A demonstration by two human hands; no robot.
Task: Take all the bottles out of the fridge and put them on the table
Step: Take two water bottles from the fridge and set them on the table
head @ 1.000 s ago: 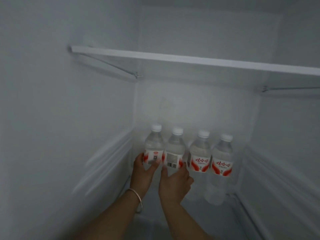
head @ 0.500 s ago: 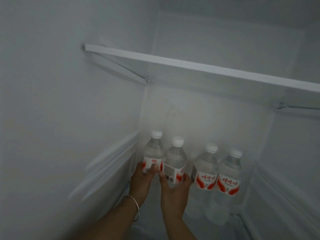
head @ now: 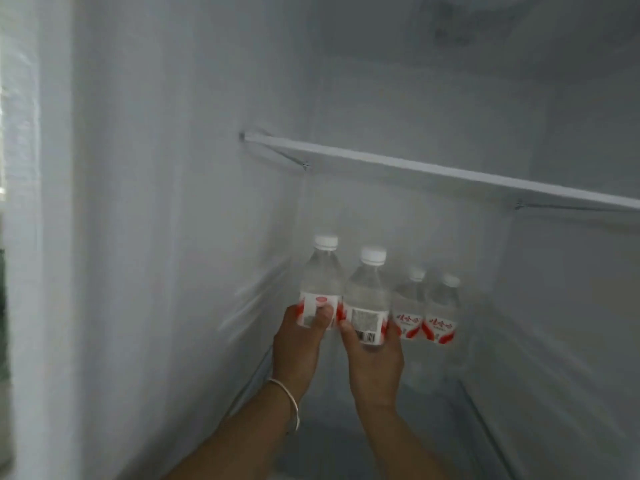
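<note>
- Clear plastic, white-capped, the first bottle (head: 320, 278) stands upright in the left hand (head: 298, 344), whose thumb lies across the red-and-white label while the fingers wrap round behind it.
- On the left wrist sits a thin silver bangle (head: 289, 400).
- Just beside it, the right hand (head: 375, 365) grips the second bottle (head: 367, 299) low on its body, thumb on the left edge of the label and fingertips showing at the right edge; a barcode on that label faces the camera.
- These two held bottles stand side by side, close enough that their labels seem to touch, though the blur leaves that uncertain.
- Both are inside the fridge, in front of its back wall and near the left inner wall (head: 173, 237).
- Whether their bases rest on the fridge floor (head: 346, 445) I cannot tell, since the hands cover the lower parts.
- Farther back and to the right stand two more bottles, the third bottle (head: 408, 306) and the fourth bottle (head: 441, 313), upright, right beside each other, red lettering on their labels turned forward; no hand touches them.
- Above all four runs a white shelf (head: 450, 174), slanting across the view from the left wall to the right edge.
- At the far left edge of the view shows a bright strip outside the fridge frame (head: 24, 237).
</note>
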